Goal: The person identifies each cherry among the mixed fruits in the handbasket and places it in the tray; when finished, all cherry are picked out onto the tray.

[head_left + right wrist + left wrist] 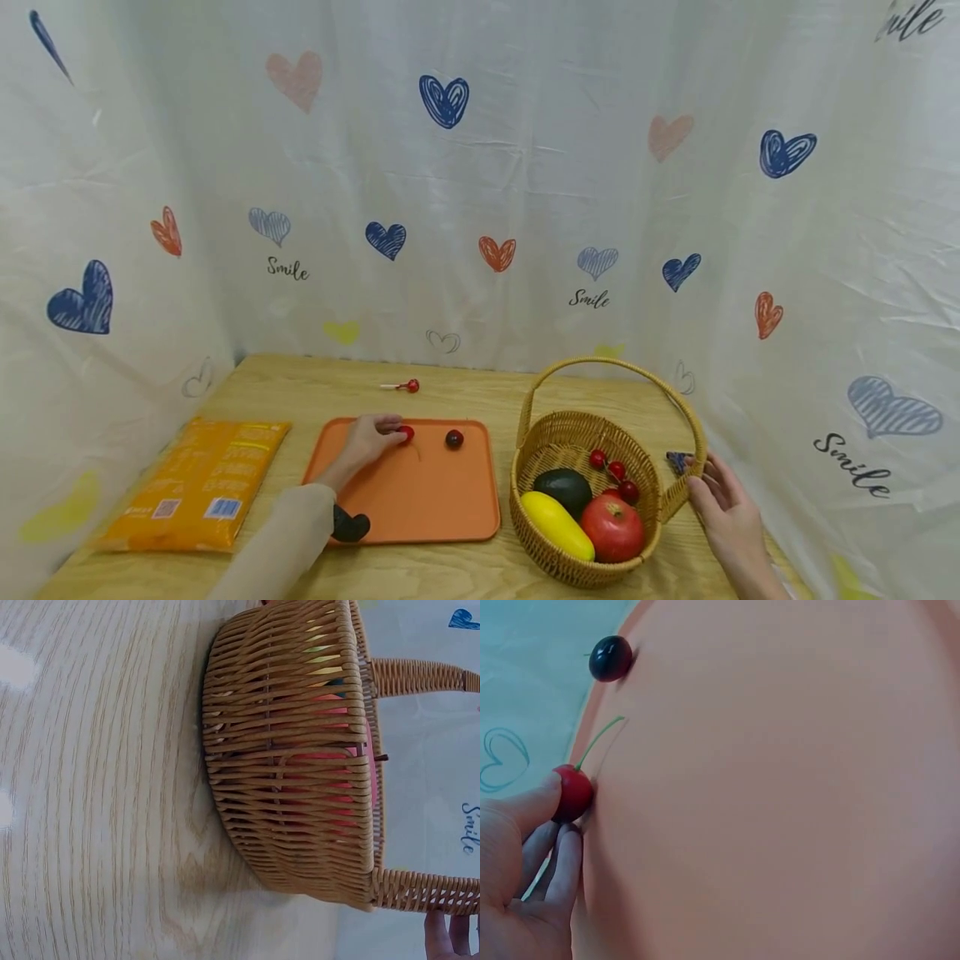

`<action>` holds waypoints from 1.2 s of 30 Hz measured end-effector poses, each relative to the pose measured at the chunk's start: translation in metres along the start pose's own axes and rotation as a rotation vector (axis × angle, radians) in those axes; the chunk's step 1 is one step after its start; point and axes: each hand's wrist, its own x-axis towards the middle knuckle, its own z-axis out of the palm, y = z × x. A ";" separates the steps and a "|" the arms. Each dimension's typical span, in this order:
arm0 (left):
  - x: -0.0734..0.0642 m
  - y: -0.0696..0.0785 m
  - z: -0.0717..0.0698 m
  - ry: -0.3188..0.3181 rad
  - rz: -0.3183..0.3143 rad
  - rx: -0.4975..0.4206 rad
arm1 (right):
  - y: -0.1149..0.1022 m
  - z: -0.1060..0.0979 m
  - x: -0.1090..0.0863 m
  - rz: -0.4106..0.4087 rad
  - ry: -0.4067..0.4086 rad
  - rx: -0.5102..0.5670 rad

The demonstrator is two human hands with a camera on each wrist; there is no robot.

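Observation:
My left hand (372,439) is over the far left part of the orange tray (427,508). Its thumb and fingers pinch a red cherry (575,793), whose green stem points away from the hand. A dark cherry (454,439) lies on the tray to the right of it. At the right, my right hand (722,500) grips the side of the wicker basket's arched handle (693,417). Inside the basket (525,508) are a dark green avocado (562,491), a yellow oblong fruit (557,525), a red pomegranate (612,529) and several small red cherries (617,471).
An orange packet (202,483) lies left of the tray. Behind the tray is a red lollipop (412,386) with a white stick. A small dark blue patterned object (678,462) shows behind the basket handle. A heart-printed curtain (480,183) surrounds the wooden table (300,383).

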 end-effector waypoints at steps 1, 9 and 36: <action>0.000 0.000 0.000 -0.001 -0.003 -0.001 | 0.000 0.000 0.000 0.005 0.001 -0.008; 0.007 0.006 -0.006 0.025 0.003 -0.044 | -0.002 0.001 0.001 0.004 0.009 -0.015; -0.017 0.129 0.070 -0.288 0.299 -0.361 | -0.003 0.002 0.000 0.015 0.016 -0.065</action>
